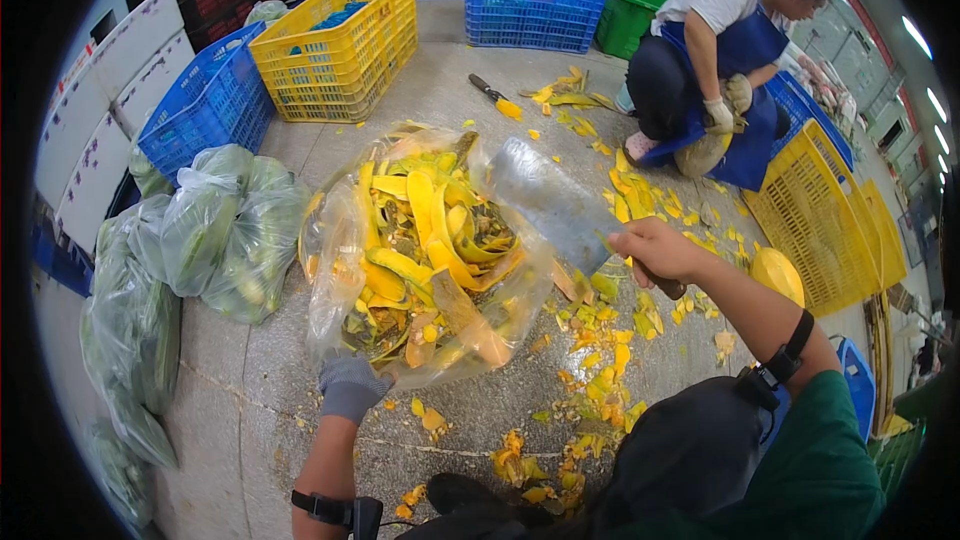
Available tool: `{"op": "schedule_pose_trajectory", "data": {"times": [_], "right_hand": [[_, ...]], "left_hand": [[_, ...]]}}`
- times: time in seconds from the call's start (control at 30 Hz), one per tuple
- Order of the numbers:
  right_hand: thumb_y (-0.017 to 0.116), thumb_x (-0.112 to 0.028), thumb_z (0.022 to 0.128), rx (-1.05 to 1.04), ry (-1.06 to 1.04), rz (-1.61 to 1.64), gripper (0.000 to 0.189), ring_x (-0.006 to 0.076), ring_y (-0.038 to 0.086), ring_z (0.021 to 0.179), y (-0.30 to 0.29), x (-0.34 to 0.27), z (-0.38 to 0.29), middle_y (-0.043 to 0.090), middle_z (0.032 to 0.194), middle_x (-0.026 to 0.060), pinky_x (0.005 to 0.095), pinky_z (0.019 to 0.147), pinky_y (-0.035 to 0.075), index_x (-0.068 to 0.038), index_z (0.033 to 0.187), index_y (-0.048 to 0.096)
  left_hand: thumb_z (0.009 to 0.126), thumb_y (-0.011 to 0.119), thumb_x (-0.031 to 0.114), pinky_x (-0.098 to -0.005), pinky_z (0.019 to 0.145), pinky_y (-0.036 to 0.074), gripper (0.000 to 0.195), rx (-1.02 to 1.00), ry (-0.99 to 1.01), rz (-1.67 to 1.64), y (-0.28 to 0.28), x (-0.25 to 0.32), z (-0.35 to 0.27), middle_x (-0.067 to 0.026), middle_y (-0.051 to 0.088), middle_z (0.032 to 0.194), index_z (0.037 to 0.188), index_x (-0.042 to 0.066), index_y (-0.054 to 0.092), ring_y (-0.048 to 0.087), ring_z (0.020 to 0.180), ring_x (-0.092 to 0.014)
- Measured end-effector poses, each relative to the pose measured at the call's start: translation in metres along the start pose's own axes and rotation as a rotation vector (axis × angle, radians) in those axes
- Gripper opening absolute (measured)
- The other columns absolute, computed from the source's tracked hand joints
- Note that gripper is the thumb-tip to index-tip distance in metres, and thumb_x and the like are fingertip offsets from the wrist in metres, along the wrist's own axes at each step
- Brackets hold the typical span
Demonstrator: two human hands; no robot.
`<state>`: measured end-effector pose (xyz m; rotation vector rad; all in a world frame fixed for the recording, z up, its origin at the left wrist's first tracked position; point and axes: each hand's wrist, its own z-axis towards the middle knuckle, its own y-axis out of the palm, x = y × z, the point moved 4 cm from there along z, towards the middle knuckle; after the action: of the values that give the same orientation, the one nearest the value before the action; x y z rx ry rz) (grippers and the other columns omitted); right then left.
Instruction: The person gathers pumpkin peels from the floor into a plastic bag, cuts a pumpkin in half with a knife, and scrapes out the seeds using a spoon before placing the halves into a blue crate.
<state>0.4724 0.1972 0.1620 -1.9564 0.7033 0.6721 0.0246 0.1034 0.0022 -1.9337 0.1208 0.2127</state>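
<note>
My left hand (352, 384), in a grey glove, grips the near rim of a clear plastic bag (336, 270) that stands on the floor. Yellow and green pumpkin peelings (420, 221) and scraps fill the bag. Bare and ungloved, my right hand (660, 249) is closed round the handle of a wide cleaver (551, 202), whose blade reaches to the bag's right edge. Loose peel pieces (600, 375) lie scattered on the floor to the right of the bag and near my feet. A peeled yellow pumpkin (778, 275) rests beyond my right forearm.
A co-worker (712, 52) in a blue apron squats at the upper right, gloved hands on a pumpkin. A knife (489, 90) lies on the floor ahead. Yellow crates (337, 52) and blue crates (534, 7) stand behind. Bagged green vegetables (210, 232) lie at the left.
</note>
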Motion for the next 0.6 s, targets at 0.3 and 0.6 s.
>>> {"op": "schedule_pose_trajectory", "data": {"times": [0.3,0.6], "right_hand": [[0.056,-0.036,0.095,-0.042,0.274,-0.085,0.042,0.0143,0.056,0.044,-0.045,0.109,-0.058,0.065,0.069,0.0103,0.0312,0.041,0.045,0.004,0.082,0.061],[0.064,-0.026,0.091,0.020,0.560,0.119,0.029,0.0159,0.063,0.057,0.045,0.323,-0.141,0.067,0.072,0.0090,0.0316,0.056,0.051,0.002,0.086,0.066]], "left_hand": [[0.076,0.062,0.069,-0.0424,0.091,0.049,0.076,-0.147,0.333,-0.208,0.000,0.023,-0.047,-0.0194,0.070,0.103,0.114,0.004,0.066,0.066,0.099,-0.035],[0.080,0.067,0.036,-0.0443,0.081,0.051,0.032,-0.118,0.470,-0.143,-0.005,0.057,-0.082,-0.0133,0.070,0.091,0.103,0.016,0.071,0.067,0.087,-0.032]]}}
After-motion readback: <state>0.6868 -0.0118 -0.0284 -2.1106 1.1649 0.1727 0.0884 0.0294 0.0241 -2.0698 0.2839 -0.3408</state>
